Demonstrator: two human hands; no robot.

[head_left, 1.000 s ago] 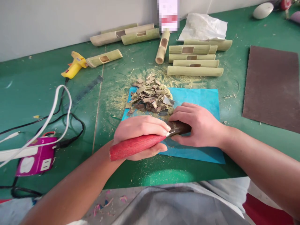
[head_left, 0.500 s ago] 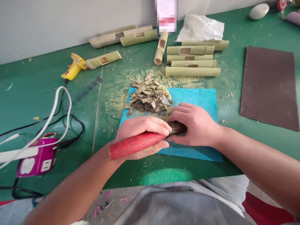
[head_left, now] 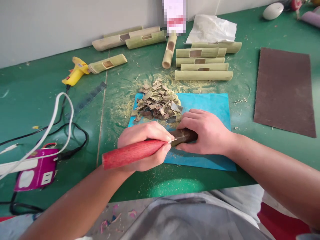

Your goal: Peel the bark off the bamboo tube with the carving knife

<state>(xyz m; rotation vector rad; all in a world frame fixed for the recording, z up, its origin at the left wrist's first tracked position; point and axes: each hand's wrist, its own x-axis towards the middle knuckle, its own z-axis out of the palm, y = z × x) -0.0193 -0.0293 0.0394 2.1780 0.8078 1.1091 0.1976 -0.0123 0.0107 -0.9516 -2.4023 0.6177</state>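
A red-handled carving knife (head_left: 132, 154) is gripped in my left hand (head_left: 142, 134), its short thin blade pointing right. The blade tip lies over the near end of a dark brown piece, apparently bamboo (head_left: 184, 136). My right hand (head_left: 205, 132) is wrapped round that piece and covers its right end. Both hands are above a blue sheet (head_left: 205, 103). Just beyond my left hand, a heap of brown and greenish chips (head_left: 158, 103) covers the sheet's far left corner.
Several cut bamboo tubes (head_left: 203, 75) lie at the back, some with rectangular openings. A yellow glue gun (head_left: 76, 72), a ruler (head_left: 88, 98) and a purple power strip (head_left: 37, 170) with cables are on the left. Brown sandpaper (head_left: 285, 91) lies right. Sawdust surrounds the chips.
My left hand has drawn back to the left with the knife, and more of the blade and the dark piece shows. My right hand keeps its hold. The view has shifted slightly.
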